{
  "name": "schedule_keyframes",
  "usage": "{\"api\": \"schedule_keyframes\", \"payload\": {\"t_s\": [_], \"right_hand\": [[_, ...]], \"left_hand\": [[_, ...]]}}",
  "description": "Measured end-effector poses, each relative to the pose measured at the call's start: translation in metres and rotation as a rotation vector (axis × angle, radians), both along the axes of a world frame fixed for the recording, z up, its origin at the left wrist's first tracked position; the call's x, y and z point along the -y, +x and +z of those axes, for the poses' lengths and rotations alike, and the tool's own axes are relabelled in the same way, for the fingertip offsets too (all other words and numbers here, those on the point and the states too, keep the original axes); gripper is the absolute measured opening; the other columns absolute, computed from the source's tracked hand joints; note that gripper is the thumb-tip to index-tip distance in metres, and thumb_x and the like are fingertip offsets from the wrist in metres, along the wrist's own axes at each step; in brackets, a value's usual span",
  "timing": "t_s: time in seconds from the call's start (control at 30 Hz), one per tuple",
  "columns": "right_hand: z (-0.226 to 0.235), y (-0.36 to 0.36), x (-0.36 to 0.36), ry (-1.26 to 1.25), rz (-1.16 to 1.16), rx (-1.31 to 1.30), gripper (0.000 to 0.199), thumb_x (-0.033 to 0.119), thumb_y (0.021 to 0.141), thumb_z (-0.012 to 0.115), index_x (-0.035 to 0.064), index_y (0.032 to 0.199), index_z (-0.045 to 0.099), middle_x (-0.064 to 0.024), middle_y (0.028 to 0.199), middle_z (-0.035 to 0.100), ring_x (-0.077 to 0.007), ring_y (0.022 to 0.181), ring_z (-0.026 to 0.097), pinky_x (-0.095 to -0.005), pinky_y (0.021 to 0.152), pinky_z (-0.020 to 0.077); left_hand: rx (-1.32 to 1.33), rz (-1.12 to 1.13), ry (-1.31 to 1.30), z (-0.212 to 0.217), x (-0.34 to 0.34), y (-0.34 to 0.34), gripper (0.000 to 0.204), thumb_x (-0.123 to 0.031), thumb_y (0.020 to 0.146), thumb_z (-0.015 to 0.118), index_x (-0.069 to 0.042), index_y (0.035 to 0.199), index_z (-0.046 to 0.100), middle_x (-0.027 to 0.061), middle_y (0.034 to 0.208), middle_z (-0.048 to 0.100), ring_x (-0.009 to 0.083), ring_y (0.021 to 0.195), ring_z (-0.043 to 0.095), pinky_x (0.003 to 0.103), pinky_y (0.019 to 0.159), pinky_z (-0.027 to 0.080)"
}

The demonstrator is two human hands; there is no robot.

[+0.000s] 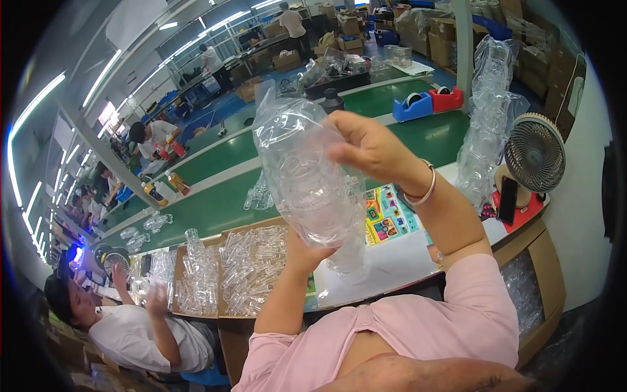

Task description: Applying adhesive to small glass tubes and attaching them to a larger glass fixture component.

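Clear plastic bag [307,176] of transparent parts held raised over workbench [392,261], in front of green conveyor belt [215,202]. Left hand [307,251] grips bag bottom from below; right hand [369,147] pinches its upper side. Small fan [535,153] stands at right.

A factory packing line: long green conveyor belt [222,196], stacked cardboard boxes [346,36], seated co-workers [140,330].
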State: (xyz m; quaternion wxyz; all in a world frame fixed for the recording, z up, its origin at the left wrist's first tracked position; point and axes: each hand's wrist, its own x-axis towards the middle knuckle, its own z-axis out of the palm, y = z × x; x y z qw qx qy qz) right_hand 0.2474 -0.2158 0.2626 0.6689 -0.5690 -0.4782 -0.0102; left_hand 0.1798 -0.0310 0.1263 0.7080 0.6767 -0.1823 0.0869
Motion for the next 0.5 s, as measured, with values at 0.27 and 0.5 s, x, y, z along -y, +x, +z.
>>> {"api": "schedule_keyframes", "payload": {"t_s": [0.27,0.5], "right_hand": [[0.009,0.007,0.01,0.337,-0.063,0.003,0.024,0.021,0.088,0.055,0.0009,0.101,0.05,-0.0092,0.095,0.059,-0.0132,0.084,0.058,-0.0263,0.079,0.0452],[0.041,-0.035,-0.011,0.018,-0.298,0.419,0.067,0.017,0.075,0.068,0.0039,0.129,0.031,-0.0102,0.134,0.031,-0.0185,0.116,0.042,-0.0325,0.09,0.0408]], "left_hand": [[-0.009,0.0,-0.144,-0.001,0.006,-0.007,0.089,-0.014,0.048,0.085,-0.002,0.121,0.036,0.0109,0.115,0.052,0.0225,0.106,0.052,0.036,0.091,0.042],[0.077,0.123,0.311,-0.019,-0.005,-0.003,0.09,-0.012,0.05,0.083,-0.002,0.123,0.031,0.0117,0.114,0.051,0.0228,0.106,0.051,0.036,0.091,0.042]]}}
